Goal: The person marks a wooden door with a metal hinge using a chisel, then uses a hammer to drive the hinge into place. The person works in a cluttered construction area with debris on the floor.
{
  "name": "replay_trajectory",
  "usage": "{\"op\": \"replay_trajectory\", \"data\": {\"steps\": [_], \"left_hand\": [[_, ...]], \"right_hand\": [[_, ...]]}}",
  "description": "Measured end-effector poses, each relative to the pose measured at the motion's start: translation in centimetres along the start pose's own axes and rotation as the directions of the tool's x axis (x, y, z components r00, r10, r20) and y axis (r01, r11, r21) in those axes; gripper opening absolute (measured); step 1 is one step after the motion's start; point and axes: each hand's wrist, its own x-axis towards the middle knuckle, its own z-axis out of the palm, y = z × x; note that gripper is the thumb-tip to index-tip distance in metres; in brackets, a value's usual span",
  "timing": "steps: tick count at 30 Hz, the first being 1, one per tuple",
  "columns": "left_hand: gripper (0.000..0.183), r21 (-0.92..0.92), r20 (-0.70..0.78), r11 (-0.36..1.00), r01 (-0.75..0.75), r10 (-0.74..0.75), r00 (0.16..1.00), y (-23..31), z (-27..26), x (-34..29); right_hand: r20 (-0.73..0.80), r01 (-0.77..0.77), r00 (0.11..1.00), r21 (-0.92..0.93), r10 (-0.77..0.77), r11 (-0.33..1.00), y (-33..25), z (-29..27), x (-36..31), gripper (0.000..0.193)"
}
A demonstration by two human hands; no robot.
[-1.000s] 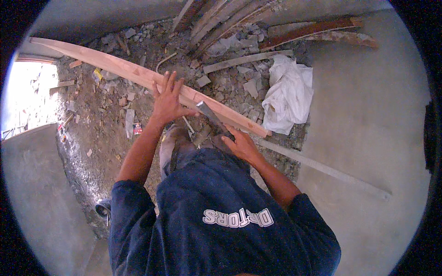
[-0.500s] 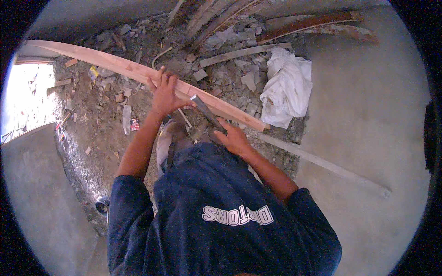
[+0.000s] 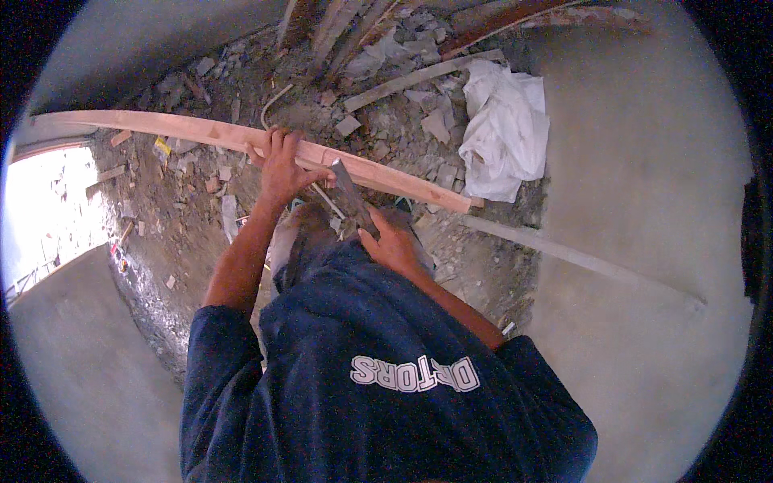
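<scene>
A long, pale reddish wooden beam (image 3: 189,128) runs across in front of me, from the far left down to its cut end at the right. My left hand (image 3: 279,171) grips the beam near its middle, fingers over the far edge and thumb stretched toward the right. In my right hand (image 3: 394,244) is a dark, flat, bar-like tool (image 3: 353,198) with a bright metal end. That end points up at the beam's near side, close to my left thumb. The tool's exact kind cannot be made out.
Broken stone and rubble cover the ground, with a crumpled white sack (image 3: 505,133) at the right. A grey strip (image 3: 584,266) slants across to the right wall (image 3: 636,177). Several old planks (image 3: 334,36) lean at the back. Bright light enters through an opening (image 3: 56,209) on the left.
The view has shifted a little, and the beam's left end appears lower. Both hands appear slightly further left; the tool looks steeper, its bright end still by my left thumb.
</scene>
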Motion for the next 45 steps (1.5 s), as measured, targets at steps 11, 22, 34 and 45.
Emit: {"op": "replay_trajectory", "data": {"steps": [11,22,34,45], "left_hand": [[0.107,0.059,0.137,0.997,-0.043,0.034,0.990,1.1,-2.7,0.6],[0.103,0.025,0.238,0.992,-0.124,0.115,0.965,0.4,-3.2,0.8],[0.085,-0.103,0.266,0.983,-0.150,0.173,0.948,-0.9,-2.8,1.4],[0.088,-0.125,0.283,0.972,-0.201,0.229,0.932,-2.4,-1.5,1.4]], "right_hand": [[-0.016,-0.067,0.997,0.156,0.071,0.986,-2.7,-0.3,-1.5,0.064],[-0.164,-0.196,0.959,0.203,0.230,0.959,-5.4,4.3,-3.2,0.063],[-0.211,-0.371,0.877,0.271,0.431,0.888,-9.7,7.9,-1.4,0.067],[-0.167,-0.482,0.805,0.375,0.569,0.792,-13.8,9.1,-0.6,0.069]]}}
